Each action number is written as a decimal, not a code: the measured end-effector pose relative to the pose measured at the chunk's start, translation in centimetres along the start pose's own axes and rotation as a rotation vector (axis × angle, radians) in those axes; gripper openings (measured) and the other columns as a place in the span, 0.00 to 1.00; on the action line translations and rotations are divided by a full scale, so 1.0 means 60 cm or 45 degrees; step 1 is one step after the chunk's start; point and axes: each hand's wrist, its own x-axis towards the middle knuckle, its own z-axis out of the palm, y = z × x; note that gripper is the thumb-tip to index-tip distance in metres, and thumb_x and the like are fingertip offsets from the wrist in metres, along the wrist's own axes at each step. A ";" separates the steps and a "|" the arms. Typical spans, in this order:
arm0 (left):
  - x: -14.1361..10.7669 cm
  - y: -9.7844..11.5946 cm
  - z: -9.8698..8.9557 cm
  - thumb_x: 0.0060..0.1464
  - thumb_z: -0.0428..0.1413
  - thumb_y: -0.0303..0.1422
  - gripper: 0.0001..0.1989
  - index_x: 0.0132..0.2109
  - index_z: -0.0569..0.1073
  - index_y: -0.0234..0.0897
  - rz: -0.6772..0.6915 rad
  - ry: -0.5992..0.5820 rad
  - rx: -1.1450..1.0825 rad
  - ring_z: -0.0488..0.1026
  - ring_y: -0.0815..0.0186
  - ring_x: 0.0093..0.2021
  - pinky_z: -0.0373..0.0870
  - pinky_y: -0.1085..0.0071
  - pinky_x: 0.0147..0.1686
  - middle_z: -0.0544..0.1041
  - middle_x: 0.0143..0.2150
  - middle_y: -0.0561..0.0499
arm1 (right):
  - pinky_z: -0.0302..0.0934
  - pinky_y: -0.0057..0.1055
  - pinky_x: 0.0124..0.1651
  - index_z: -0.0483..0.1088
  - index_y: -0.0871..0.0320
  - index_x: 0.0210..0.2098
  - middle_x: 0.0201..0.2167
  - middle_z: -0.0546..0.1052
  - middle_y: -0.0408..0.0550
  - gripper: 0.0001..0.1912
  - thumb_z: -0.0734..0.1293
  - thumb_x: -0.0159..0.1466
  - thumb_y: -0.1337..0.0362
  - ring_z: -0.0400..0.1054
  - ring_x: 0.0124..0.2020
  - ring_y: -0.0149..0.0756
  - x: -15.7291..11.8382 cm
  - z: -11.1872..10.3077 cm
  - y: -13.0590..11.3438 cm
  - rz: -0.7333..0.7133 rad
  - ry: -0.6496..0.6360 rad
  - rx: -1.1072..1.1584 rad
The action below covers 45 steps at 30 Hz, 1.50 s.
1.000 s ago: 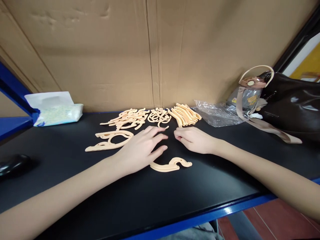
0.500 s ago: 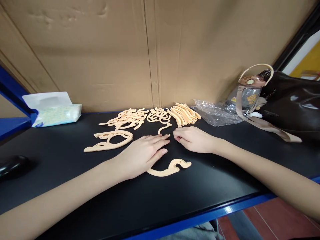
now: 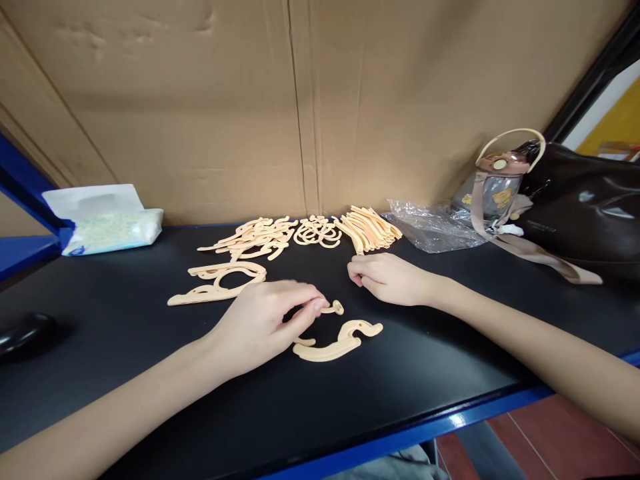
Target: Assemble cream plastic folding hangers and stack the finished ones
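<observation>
My left hand pinches a small curved beige hook between thumb and forefinger; part of it is hidden behind the fingers. Just below lies a beige hanger arm with a wavy end. My right hand rests on the table with curled fingers, and what they hold, if anything, is hidden. Beyond it is a pile of beige strips. Left of my left hand, a folded beige hanger with a round opening lies flat.
At the back are a pile of beige hanger arms and a pile of curved hooks. A tissue pack and a black mouse stand left. On the right are a clear plastic bag, a bottle and a dark bag.
My left hand has picked up the hook from the table and drawn it nearer, above the hanger arm. My right hand has hardly moved.
</observation>
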 end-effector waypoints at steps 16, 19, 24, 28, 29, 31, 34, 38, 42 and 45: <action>-0.008 -0.006 0.007 0.62 0.51 0.44 0.25 0.64 0.60 0.48 0.024 -0.377 0.022 0.61 0.59 0.64 0.58 0.60 0.62 0.63 0.65 0.50 | 0.50 0.29 0.34 0.60 0.57 0.31 0.30 0.68 0.44 0.09 0.53 0.62 0.73 0.59 0.31 0.33 -0.002 -0.001 -0.005 0.004 0.034 0.002; -0.005 -0.007 0.006 0.63 0.51 0.40 0.22 0.62 0.61 0.46 0.056 -0.351 0.025 0.65 0.61 0.60 0.62 0.64 0.59 0.66 0.62 0.50 | 0.50 0.29 0.34 0.60 0.57 0.31 0.30 0.68 0.44 0.09 0.53 0.63 0.73 0.59 0.30 0.33 -0.002 -0.001 -0.006 0.004 0.040 -0.001; -0.003 -0.009 0.007 0.63 0.52 0.38 0.20 0.61 0.63 0.45 0.089 -0.319 0.020 0.66 0.61 0.57 0.64 0.64 0.56 0.69 0.59 0.49 | 0.49 0.29 0.33 0.61 0.57 0.31 0.29 0.68 0.44 0.10 0.52 0.63 0.73 0.58 0.29 0.33 -0.001 -0.003 -0.010 0.024 0.037 -0.019; -0.003 -0.007 0.006 0.62 0.52 0.38 0.20 0.60 0.64 0.45 0.062 -0.327 -0.002 0.67 0.60 0.56 0.66 0.63 0.55 0.69 0.58 0.49 | 0.48 0.29 0.33 0.61 0.57 0.31 0.29 0.68 0.45 0.10 0.53 0.63 0.73 0.58 0.29 0.32 -0.002 -0.004 -0.012 0.024 0.034 -0.024; -0.003 -0.007 0.006 0.62 0.52 0.38 0.20 0.60 0.64 0.45 0.050 -0.330 -0.005 0.67 0.60 0.56 0.66 0.64 0.55 0.70 0.58 0.50 | 0.48 0.29 0.32 0.61 0.57 0.31 0.29 0.68 0.44 0.10 0.53 0.63 0.73 0.58 0.29 0.32 -0.002 -0.004 -0.012 0.023 0.036 -0.023; -0.003 -0.006 0.006 0.61 0.53 0.38 0.20 0.60 0.64 0.45 0.034 -0.327 -0.004 0.67 0.61 0.56 0.67 0.64 0.54 0.70 0.58 0.50 | 0.48 0.29 0.32 0.61 0.57 0.31 0.29 0.68 0.44 0.10 0.53 0.63 0.73 0.58 0.28 0.32 -0.002 -0.004 -0.011 0.019 0.040 -0.024; -0.003 -0.007 0.007 0.61 0.53 0.37 0.20 0.60 0.64 0.45 0.054 -0.310 0.006 0.68 0.61 0.56 0.67 0.65 0.54 0.70 0.58 0.50 | 0.48 0.29 0.32 0.62 0.58 0.31 0.28 0.68 0.44 0.10 0.53 0.64 0.73 0.58 0.28 0.32 -0.002 -0.002 -0.010 0.012 0.044 -0.038; -0.003 -0.008 0.009 0.62 0.52 0.37 0.20 0.60 0.64 0.44 0.096 -0.297 0.031 0.68 0.60 0.56 0.67 0.64 0.54 0.70 0.58 0.49 | 0.49 0.29 0.32 0.63 0.58 0.32 0.30 0.69 0.45 0.10 0.53 0.66 0.71 0.59 0.29 0.32 -0.002 0.000 -0.009 0.006 0.040 -0.071; -0.003 -0.008 0.008 0.62 0.51 0.36 0.21 0.61 0.63 0.43 0.127 -0.320 0.067 0.67 0.60 0.57 0.67 0.64 0.54 0.70 0.58 0.49 | 0.49 0.29 0.33 0.62 0.58 0.32 0.30 0.68 0.45 0.11 0.53 0.66 0.71 0.58 0.29 0.32 -0.002 0.001 -0.008 -0.004 0.037 -0.073; -0.002 -0.006 0.006 0.62 0.51 0.36 0.20 0.61 0.63 0.43 0.131 -0.327 0.087 0.67 0.60 0.57 0.66 0.64 0.54 0.70 0.59 0.49 | 0.48 0.29 0.32 0.63 0.58 0.32 0.30 0.68 0.45 0.10 0.53 0.66 0.71 0.58 0.29 0.32 -0.002 0.001 -0.006 -0.009 0.034 -0.072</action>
